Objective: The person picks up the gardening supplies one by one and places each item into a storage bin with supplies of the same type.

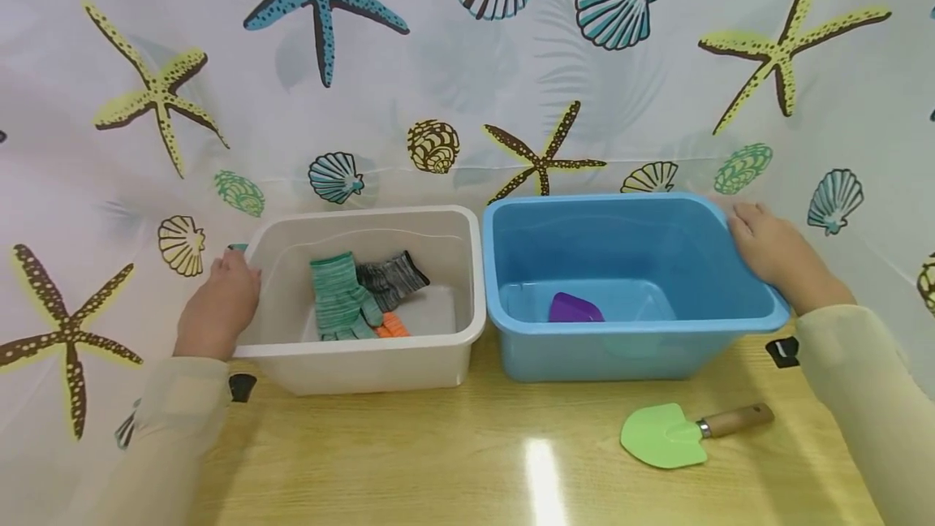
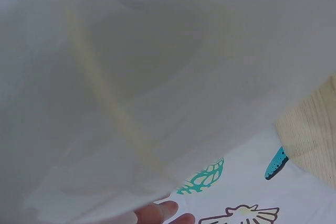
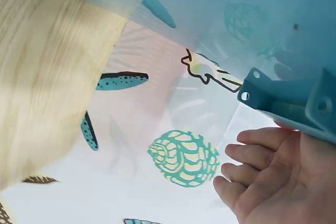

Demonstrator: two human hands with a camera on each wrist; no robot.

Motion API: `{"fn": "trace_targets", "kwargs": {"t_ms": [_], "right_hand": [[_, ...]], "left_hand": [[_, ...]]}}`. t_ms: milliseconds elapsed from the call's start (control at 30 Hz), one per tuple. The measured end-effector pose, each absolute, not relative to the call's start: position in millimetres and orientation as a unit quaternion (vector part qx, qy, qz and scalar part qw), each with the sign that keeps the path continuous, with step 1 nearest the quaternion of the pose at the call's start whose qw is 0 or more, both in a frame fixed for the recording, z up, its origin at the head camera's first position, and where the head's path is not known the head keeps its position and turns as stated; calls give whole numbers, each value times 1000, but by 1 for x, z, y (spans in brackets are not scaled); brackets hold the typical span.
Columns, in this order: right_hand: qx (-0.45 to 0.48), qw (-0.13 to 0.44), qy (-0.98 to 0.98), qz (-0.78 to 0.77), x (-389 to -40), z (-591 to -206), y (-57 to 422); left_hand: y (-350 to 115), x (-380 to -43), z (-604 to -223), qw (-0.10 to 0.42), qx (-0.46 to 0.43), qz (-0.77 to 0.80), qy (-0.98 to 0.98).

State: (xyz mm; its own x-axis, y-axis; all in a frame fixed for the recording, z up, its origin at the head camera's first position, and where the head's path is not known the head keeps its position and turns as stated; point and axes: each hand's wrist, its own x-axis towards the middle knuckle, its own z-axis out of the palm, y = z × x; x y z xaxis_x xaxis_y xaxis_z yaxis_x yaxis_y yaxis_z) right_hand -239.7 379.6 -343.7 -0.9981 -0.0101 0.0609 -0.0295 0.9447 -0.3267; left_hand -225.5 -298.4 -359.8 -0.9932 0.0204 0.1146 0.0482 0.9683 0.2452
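My left hand (image 1: 222,307) is at the left end of a white plastic bin (image 1: 365,364), touching its rim. In the left wrist view the bin wall (image 2: 157,77) hides most of that hand, leaving only fingertips (image 2: 155,212). Inside lie a green knit glove (image 1: 338,299), a dark grey one (image 1: 390,278) and something orange (image 1: 392,326). At the right end of a blue bin (image 1: 606,351), my right hand (image 1: 789,254) rests against the rim. From below, its fingers (image 3: 257,156) look loosely extended under the rim's handle (image 3: 289,95). A purple object (image 1: 575,308) lies in the blue bin.
A hand trowel (image 1: 665,435) with a green blade and wooden handle lies on the wooden table (image 1: 394,461) before the blue bin. Behind hangs a white sheet (image 1: 453,63) printed with starfish and shells. Black clips (image 1: 784,351) show at the table's sides.
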Motion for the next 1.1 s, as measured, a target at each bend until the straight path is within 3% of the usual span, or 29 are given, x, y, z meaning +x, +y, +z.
{"fn": "trace_targets", "kwargs": {"t_ms": [333, 1100], "right_hand": [[19, 37, -990, 137, -238, -345, 379], [20, -9, -993, 113, -239, -340, 377]], "left_hand": [[-296, -227, -359, 47, -11, -122, -991], [-297, -227, -362, 104, -49, -91, -989]]}}
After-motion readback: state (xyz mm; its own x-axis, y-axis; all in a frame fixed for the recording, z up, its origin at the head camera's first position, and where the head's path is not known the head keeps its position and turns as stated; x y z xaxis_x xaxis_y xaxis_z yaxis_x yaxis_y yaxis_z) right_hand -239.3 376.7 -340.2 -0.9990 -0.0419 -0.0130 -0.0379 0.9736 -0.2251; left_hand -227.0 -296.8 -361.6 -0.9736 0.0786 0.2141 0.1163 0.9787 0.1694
